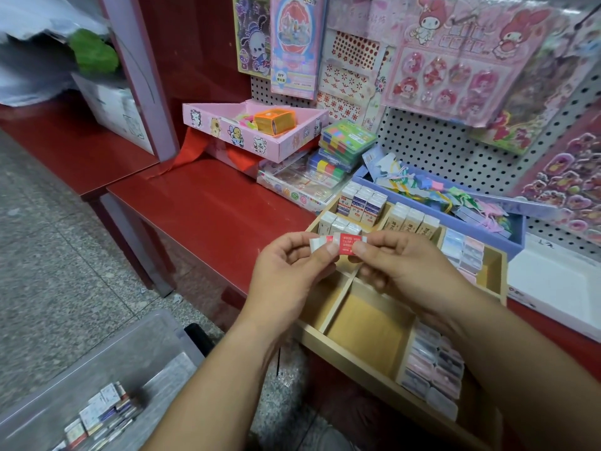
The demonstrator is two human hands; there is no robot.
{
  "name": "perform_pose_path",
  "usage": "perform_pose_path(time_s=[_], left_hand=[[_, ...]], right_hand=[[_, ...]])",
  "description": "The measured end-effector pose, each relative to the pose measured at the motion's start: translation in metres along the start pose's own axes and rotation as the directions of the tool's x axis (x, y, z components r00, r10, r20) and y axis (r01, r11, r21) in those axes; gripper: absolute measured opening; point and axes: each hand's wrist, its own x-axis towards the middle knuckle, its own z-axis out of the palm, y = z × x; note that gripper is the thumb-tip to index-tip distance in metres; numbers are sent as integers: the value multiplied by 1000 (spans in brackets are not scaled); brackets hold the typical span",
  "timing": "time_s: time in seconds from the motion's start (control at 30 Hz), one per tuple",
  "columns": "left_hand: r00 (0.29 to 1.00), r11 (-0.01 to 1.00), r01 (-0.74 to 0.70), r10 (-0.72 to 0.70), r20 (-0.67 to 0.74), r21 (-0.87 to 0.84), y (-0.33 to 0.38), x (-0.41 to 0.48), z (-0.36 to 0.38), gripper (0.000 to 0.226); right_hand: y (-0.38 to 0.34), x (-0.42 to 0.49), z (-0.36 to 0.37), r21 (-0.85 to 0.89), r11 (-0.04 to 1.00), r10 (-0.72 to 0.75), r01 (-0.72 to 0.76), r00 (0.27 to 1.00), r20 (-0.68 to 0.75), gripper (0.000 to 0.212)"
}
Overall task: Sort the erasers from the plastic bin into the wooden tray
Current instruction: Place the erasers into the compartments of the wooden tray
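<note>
Both forearms reach forward, left hand [286, 271] and right hand [400, 268] together pinching red-sleeved erasers [344, 244] above the wooden tray [338, 307].

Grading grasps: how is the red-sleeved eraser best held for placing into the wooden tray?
Pinch the red-sleeved eraser on its broad flat faces at the right end, thumb in front, fingers behind, as the right hand does. It is a thin block; that should leave its lower edge free to enter the wooden tray. The left hand pinches a second eraser beside it.
</note>
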Motion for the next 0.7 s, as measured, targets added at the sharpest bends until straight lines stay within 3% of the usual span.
perform_pose_path(time_s=[0.07,0.13,0.23,0.3,0.47,0.6,0.7], left_hand=[[1000,1000,3,-3,-11,17,-1,0,1,26],[999,1000,5,-5,-34,19,-2,0,1,19],[999,998,4,-1,-49,56,-2,0,0,17],[999,995,-9,13,-40,97,-3,-1,1,16],[999,980,-35,41,-24,195,-9,0,5,14],[998,972,-45,51,-23,230,-13,0,6,19],[998,971,-49,55,-22,236,-13,1,4,19]], right_hand=[[2,-3,-2,6,1000,-3,3,999,-43,19],[-2,-9,-12,2,999,-52,53,984,-171,17],[-10,-16,-43,-77,989,-150,129,885,-442,22],[-9,-17,-62,-184,976,-193,114,840,-506,24],[6,-17,-55,-500,866,-236,27,902,-361,12],[22,-3,-33,-765,642,-367,54,898,-244,17],[29,13,-24,-856,512,-450,72,871,-196,24]])
